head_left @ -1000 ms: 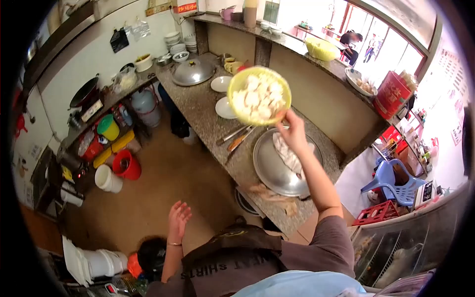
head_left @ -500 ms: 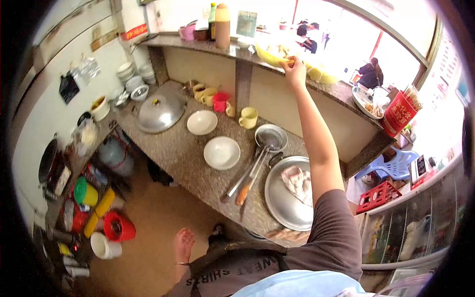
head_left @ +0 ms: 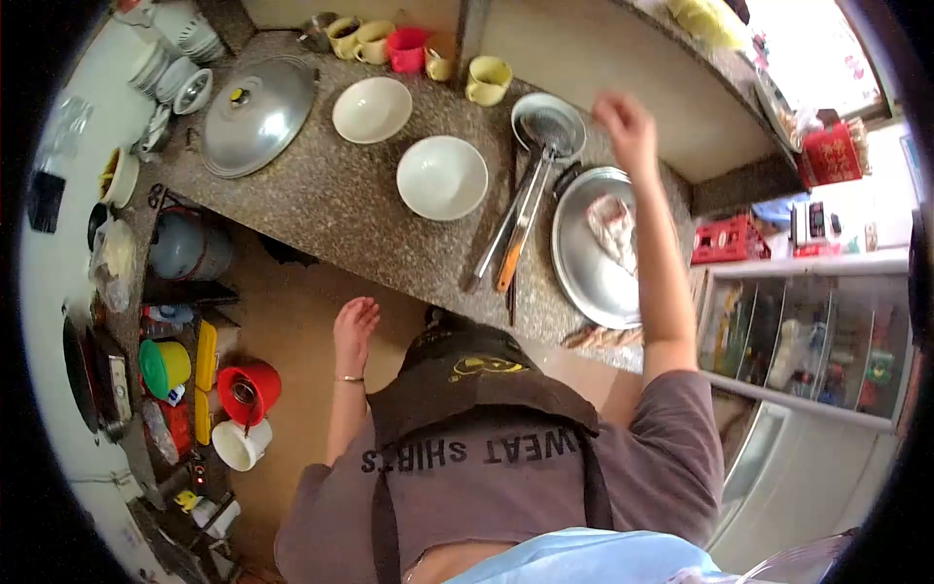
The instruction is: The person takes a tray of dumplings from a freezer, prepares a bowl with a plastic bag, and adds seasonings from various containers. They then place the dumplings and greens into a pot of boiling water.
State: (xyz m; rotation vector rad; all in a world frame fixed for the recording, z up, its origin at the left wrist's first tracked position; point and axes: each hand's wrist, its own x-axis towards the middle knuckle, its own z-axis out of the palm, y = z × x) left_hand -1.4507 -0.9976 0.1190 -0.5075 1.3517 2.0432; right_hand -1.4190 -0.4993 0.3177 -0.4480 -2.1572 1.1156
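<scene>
Altogether two white bowls (head_left: 443,179), five mugs (head_left: 488,81), one red, on speckled surface (head_left: 331,200). One wide metal pan (head_left: 584,268), shiny, round, lies at surface's right, partly behind person's forearm; one pale crumpled cloth (head_left: 613,230) inside. Right hand (head_left: 628,129) nearby, blurred; cannot tell how fingers stand. Left hand (head_left: 356,327) beside surface's edge, fingers loosely curled, thumb apart.

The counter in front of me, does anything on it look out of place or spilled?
I can't see any spill or breakage. The one untidy spot is the crumpled cloth on the right-hand metal lid: it lies bunched up rather than folded, though it may be there on purpose.
</scene>
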